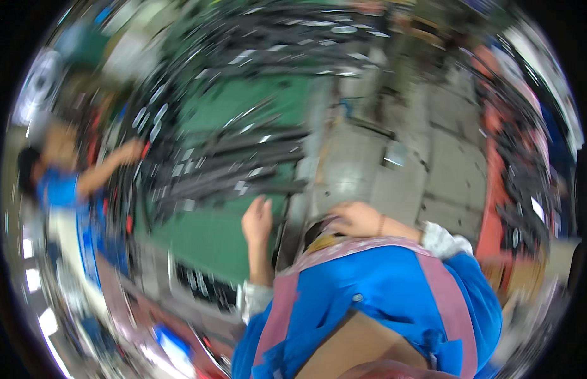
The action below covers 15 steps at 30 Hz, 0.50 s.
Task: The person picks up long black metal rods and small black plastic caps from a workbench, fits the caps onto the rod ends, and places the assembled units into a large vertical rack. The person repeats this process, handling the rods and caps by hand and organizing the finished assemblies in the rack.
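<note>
The whole picture is smeared by motion. My left hand (257, 218) is raised over the near right edge of a green-topped table (205, 243), its fingers loosely stretched and nothing visible in it. Just beyond it, several long black strips (236, 170) with shiny spots lie across the table. My right hand (356, 220) is in front of my waist, by the upper edge of a pink patterned apron (363, 245). Its fingers bend down beside a dark thing (315, 234) too blurred to name; whether they grip anything is hidden.
More black strips (287, 50) are heaped at the table's far end. On the left, a person in blue (59, 189) reaches over the table, a small red thing (146, 150) at their hand. A red-topped table (492, 215) with black pieces stands right, across a grey tiled floor (454, 164).
</note>
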{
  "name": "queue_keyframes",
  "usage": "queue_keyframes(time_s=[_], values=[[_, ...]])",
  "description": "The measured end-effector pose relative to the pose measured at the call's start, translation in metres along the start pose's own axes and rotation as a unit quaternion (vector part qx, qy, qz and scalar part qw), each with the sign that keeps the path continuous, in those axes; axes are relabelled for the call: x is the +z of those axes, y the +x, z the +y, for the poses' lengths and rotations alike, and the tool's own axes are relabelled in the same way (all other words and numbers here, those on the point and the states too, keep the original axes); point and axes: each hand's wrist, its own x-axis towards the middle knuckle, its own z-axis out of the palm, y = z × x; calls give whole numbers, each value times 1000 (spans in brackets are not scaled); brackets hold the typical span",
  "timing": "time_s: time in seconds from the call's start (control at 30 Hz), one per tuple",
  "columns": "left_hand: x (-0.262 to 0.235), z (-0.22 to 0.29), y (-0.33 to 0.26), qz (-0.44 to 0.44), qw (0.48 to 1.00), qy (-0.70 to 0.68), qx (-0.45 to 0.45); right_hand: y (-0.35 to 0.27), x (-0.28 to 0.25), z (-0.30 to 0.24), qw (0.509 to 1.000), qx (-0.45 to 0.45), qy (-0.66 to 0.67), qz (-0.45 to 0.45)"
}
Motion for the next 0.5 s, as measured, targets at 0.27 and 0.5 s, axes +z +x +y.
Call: queue_keyframes(time_s=[0.27, 0.5], values=[[19, 67, 41, -37, 997, -28, 59, -19, -59, 47, 990, 86, 22, 107], [156, 234, 65, -132, 970, -27, 201, -115, -216, 203, 901, 158, 85, 394]])
